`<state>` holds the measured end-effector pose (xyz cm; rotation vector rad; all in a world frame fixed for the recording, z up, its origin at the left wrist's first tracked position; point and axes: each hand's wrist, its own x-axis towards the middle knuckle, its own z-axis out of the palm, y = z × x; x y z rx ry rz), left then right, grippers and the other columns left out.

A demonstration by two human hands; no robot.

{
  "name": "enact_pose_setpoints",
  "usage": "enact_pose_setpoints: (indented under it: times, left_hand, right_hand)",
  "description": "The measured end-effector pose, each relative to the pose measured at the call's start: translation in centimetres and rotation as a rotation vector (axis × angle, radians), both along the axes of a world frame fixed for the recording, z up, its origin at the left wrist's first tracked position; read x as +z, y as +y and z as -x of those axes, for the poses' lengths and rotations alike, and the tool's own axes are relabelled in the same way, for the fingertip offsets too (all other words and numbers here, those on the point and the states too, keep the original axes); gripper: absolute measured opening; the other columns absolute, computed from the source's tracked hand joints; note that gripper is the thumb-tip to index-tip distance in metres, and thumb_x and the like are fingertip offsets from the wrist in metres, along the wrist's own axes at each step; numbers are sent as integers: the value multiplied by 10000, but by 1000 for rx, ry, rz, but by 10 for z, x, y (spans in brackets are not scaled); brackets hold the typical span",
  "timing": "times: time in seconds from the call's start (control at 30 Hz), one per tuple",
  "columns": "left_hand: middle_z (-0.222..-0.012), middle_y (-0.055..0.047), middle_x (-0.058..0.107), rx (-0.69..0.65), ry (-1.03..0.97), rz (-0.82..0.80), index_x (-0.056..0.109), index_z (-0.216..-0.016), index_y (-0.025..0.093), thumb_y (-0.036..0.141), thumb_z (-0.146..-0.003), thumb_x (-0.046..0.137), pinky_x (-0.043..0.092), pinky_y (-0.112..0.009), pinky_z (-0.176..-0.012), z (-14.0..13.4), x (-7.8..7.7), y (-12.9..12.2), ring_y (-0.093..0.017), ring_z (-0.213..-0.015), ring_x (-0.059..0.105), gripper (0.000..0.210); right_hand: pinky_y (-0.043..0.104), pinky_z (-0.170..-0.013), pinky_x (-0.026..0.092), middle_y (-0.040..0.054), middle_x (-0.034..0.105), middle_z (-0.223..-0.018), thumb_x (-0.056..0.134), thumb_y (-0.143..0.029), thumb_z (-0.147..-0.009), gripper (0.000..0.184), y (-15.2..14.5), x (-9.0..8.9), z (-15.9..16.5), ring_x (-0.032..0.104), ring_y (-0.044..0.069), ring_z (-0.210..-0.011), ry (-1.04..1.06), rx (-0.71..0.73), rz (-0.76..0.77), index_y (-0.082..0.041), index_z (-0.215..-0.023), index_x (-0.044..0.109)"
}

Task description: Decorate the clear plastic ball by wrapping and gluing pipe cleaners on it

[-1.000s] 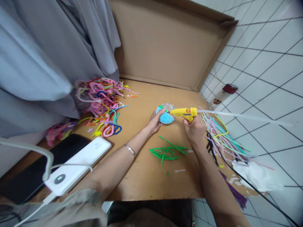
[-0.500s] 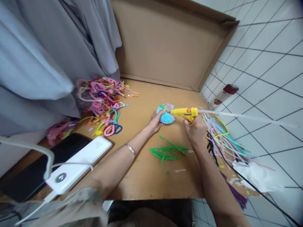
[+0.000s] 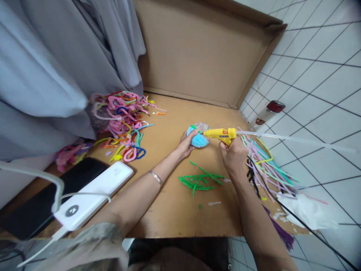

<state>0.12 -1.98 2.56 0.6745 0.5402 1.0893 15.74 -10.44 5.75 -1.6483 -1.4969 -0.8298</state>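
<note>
My left hand (image 3: 186, 144) grips a light blue piece (image 3: 199, 140) covered in fuzzy strands, with a green strip along its upper edge and a clear, shiny part behind. The thumb presses on its face. Wrapped round the handle of a yellow hot glue gun (image 3: 218, 133) is my right hand (image 3: 233, 152). The gun's nozzle points left and meets the piece beside my left thumb; whether glue is coming out is too small to tell. A long clear glue stick (image 3: 282, 137) sticks out of its back. Short green pipe cleaner pieces (image 3: 199, 180) lie on the table just below.
A tangle of coloured pipe cleaners (image 3: 124, 116) lies at left, near a white power bank (image 3: 96, 195) and a black phone-like slab (image 3: 84, 173). Straight pipe cleaners (image 3: 270, 165), white tissue (image 3: 304, 210) and a red-capped bottle (image 3: 266, 114) are at right. A cardboard panel (image 3: 203, 52) stands behind.
Hardly anything differs. Both hands keep their places, with the glue gun's nozzle still at the blue piece; the view has shifted very slightly.
</note>
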Motion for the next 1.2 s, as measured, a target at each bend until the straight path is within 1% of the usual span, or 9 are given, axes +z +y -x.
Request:
enact_pose_setpoints:
  times: [0.23,0.43,0.6,0.7,0.87,1.0,1.1,1.2]
  left_hand:
    - [-1061,-96,765,3,8,-1,679,-1179,202,411,-743,763,624,-369,-799,0,2,-1,-234,-885,745,490]
    - [-1117,-107,753,-4,-8,-30,686,-1165,197,407,-723,776,620,-379,-814,0,4,-3,-241,-912,739,497]
    - [-1070,-103,760,16,9,0,678,-1154,197,416,-715,779,621,-384,-794,0,1,-1,-232,-869,735,501]
    - [-1042,-96,763,3,9,-3,671,-1155,198,425,-707,785,618,-382,-796,0,0,0,-228,-863,735,515]
    - [-1009,-76,760,3,15,1,655,-1173,204,445,-698,794,614,-356,-793,-1,0,1,-201,-824,731,551]
    - [-1021,-68,748,22,28,23,630,-1183,205,436,-680,813,610,-354,-800,0,-4,3,-191,-846,721,584]
    - [-1044,-69,737,28,30,29,605,-1192,211,442,-662,825,607,-360,-806,0,-7,4,-199,-885,714,619]
    - [-1060,-72,723,31,38,11,597,-1181,211,457,-647,829,606,-364,-800,1,-7,3,-205,-902,703,632]
  right_hand:
    - [301,-583,366,52,587,-734,501,-238,-772,92,1,0,-1,561,225,-672,-20,1,-34,-213,-860,516]
    - [306,-595,376,66,592,-758,504,-239,-777,99,2,0,-2,573,236,-696,43,37,26,-209,-870,517]
    - [308,-586,366,65,596,-737,522,-248,-763,121,2,0,-4,567,238,-673,28,2,14,-199,-872,541]
    - [307,-599,379,65,601,-742,524,-261,-762,153,2,0,-3,569,240,-683,52,-12,23,-194,-894,559]
    - [319,-623,415,64,607,-718,541,-324,-754,186,3,3,0,576,240,-677,211,-20,86,-185,-871,577]
    - [335,-665,458,71,649,-752,560,-382,-751,241,6,8,-6,598,240,-702,419,-25,70,-180,-877,601]
    - [358,-716,482,113,681,-820,564,-398,-750,303,11,8,-17,622,263,-769,545,-93,93,-153,-918,627]
    - [403,-798,490,195,690,-958,582,-398,-729,422,16,1,-31,635,316,-901,552,-174,229,-86,-1005,650]
